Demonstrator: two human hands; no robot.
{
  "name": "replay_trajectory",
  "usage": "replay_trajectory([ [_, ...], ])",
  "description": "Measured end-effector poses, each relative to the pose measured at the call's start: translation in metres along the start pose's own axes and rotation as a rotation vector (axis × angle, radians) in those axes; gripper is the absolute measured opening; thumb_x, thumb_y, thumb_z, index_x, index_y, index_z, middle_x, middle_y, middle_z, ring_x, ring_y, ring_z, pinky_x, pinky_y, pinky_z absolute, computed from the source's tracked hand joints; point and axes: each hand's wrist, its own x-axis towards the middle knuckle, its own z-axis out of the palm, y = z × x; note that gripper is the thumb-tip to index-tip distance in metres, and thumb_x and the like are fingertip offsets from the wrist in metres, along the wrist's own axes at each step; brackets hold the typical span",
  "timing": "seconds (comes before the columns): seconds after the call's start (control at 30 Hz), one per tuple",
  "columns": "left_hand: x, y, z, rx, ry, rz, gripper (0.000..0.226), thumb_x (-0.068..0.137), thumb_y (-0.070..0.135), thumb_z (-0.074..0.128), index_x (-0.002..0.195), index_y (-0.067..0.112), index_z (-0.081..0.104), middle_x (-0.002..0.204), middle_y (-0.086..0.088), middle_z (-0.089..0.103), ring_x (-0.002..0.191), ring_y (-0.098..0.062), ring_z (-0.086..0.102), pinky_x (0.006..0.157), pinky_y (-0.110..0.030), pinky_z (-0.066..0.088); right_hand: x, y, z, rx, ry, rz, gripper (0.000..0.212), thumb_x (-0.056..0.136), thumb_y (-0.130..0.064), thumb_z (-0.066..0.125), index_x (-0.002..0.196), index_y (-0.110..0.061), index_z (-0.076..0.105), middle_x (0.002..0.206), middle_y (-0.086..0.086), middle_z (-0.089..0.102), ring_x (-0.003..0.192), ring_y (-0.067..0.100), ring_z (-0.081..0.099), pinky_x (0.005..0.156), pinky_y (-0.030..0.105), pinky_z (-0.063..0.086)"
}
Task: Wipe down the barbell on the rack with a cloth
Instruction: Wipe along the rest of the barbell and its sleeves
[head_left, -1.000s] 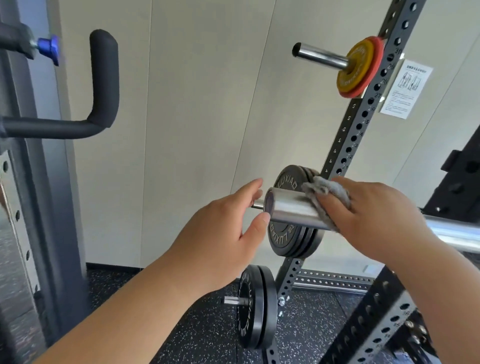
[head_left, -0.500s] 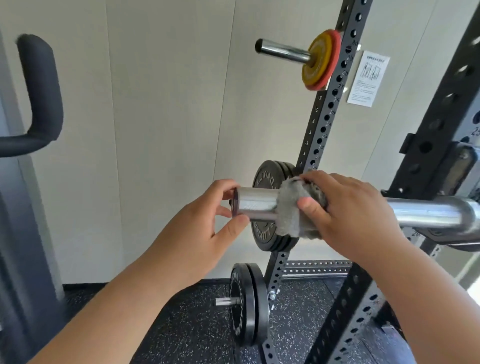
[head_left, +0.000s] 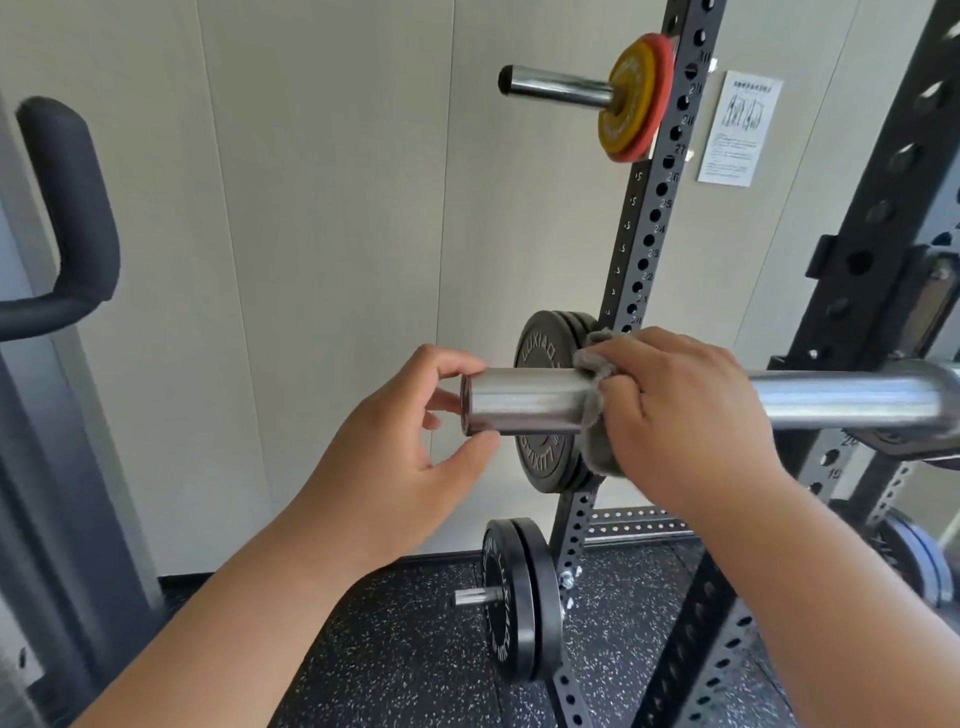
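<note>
The barbell's shiny steel sleeve (head_left: 524, 402) runs level from the middle of the view to the right edge, resting on the black rack (head_left: 872, 291). My left hand (head_left: 400, 452) pinches the sleeve's free end between thumb and fingers. My right hand (head_left: 685, 410) wraps over the sleeve a little further right, pressing a grey cloth (head_left: 597, 447) around it. Most of the cloth is hidden under that hand; a fold hangs below the bar.
A perforated black upright (head_left: 639, 270) stands behind the bar with black plates (head_left: 545, 353) on a peg, yellow and red plates (head_left: 634, 98) higher up, and more black plates (head_left: 514, 597) near the speckled floor. A padded black handle (head_left: 72, 208) juts out at left.
My right hand and the cloth have slid rightward along the sleeve, baring more steel near its end. My left hand now pinches the sleeve end. The view has shifted slightly.
</note>
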Motion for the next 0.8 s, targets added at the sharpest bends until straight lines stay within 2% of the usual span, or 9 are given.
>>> replay_trajectory([
  [0.1, 0.003, 0.000, 0.003, -0.111, 0.039, -0.015, 0.034, 0.087, 0.054, 0.065, 0.117, 0.045, 0.055, 0.119, 0.023, 0.068, 0.106, -0.009, 0.067, 0.079, -0.031, 0.056, -0.006, -0.026, 0.015, -0.030, 0.064, -0.081, 0.043, 0.101, -0.054, 0.037, 0.111, -0.034, 0.074, 0.104, -0.009, 0.071, 0.091, 0.017, 0.065, 0.094, 0.042, 0.049],
  [0.2, 0.002, -0.001, 0.005, -0.140, 0.048, -0.028, 0.035, 0.085, 0.058, 0.065, 0.117, 0.047, 0.055, 0.117, 0.020, 0.070, 0.105, -0.011, 0.069, 0.077, -0.042, 0.058, -0.005, -0.024, 0.018, -0.055, 0.076, -0.160, 0.061, 0.101, -0.075, 0.033, 0.118, -0.033, 0.074, 0.105, -0.008, 0.072, 0.091, 0.019, 0.067, 0.091, 0.042, 0.050],
  [0.3, 0.001, -0.002, 0.004, -0.122, 0.037, -0.018, 0.035, 0.085, 0.055, 0.065, 0.117, 0.046, 0.054, 0.123, 0.022, 0.068, 0.106, -0.010, 0.068, 0.084, -0.040, 0.058, 0.001, 0.003, 0.012, -0.048, 0.023, -0.126, 0.059, 0.107, -0.065, 0.027, 0.110, -0.030, 0.075, 0.088, -0.010, 0.069, 0.075, 0.013, 0.065, 0.081, 0.039, 0.056],
  [0.4, 0.001, -0.001, 0.005, -0.107, 0.042, -0.012, 0.035, 0.083, 0.055, 0.064, 0.115, 0.048, 0.051, 0.129, 0.028, 0.063, 0.110, -0.006, 0.066, 0.089, -0.037, 0.056, 0.003, 0.013, 0.009, -0.066, 0.094, 0.005, 0.054, 0.108, -0.050, 0.029, 0.091, -0.027, 0.074, 0.072, -0.011, 0.058, 0.063, 0.016, 0.055, 0.070, 0.036, 0.049],
  [0.47, 0.001, 0.000, 0.005, -0.141, 0.039, -0.015, 0.035, 0.081, 0.055, 0.065, 0.113, 0.048, 0.051, 0.129, 0.029, 0.063, 0.111, -0.007, 0.066, 0.094, -0.039, 0.055, 0.002, -0.003, 0.013, -0.121, 0.094, 0.022, 0.053, 0.107, -0.050, 0.026, 0.092, -0.028, 0.072, 0.076, -0.010, 0.059, 0.068, 0.018, 0.057, 0.079, 0.040, 0.050],
  [0.57, 0.004, 0.001, 0.005, -0.212, 0.036, -0.027, 0.035, 0.079, 0.051, 0.070, 0.111, 0.046, 0.055, 0.127, 0.026, 0.066, 0.113, -0.008, 0.066, 0.100, -0.042, 0.052, -0.003, -0.034, 0.026, -0.091, 0.116, -0.104, 0.048, 0.106, -0.053, 0.031, 0.100, -0.031, 0.073, 0.092, -0.007, 0.067, 0.081, 0.021, 0.063, 0.086, 0.043, 0.048],
  [0.63, 0.004, 0.001, 0.005, -0.226, 0.039, -0.030, 0.033, 0.082, 0.043, 0.072, 0.111, 0.043, 0.057, 0.125, 0.023, 0.068, 0.113, -0.012, 0.067, 0.100, -0.043, 0.052, -0.001, -0.035, 0.029, -0.087, 0.159, -0.187, 0.047, 0.107, -0.054, 0.034, 0.103, -0.029, 0.074, 0.095, -0.004, 0.068, 0.082, 0.025, 0.064, 0.083, 0.044, 0.047],
  [0.7, 0.003, 0.003, 0.004, -0.217, 0.051, -0.031, 0.033, 0.082, 0.045, 0.071, 0.111, 0.044, 0.057, 0.126, 0.023, 0.067, 0.112, -0.013, 0.066, 0.099, -0.041, 0.052, 0.002, -0.022, 0.025, -0.100, 0.117, -0.241, 0.050, 0.108, -0.057, 0.031, 0.108, -0.030, 0.073, 0.092, -0.005, 0.068, 0.080, 0.022, 0.064, 0.079, 0.043, 0.049],
  [0.8, 0.001, 0.005, 0.005, -0.167, 0.064, -0.015, 0.033, 0.082, 0.047, 0.068, 0.111, 0.044, 0.054, 0.129, 0.029, 0.063, 0.112, -0.009, 0.066, 0.098, -0.028, 0.049, 0.003, 0.009, 0.015, -0.107, 0.087, -0.140, 0.054, 0.108, -0.054, 0.027, 0.101, -0.028, 0.073, 0.078, -0.010, 0.062, 0.067, 0.016, 0.059, 0.069, 0.038, 0.052],
])
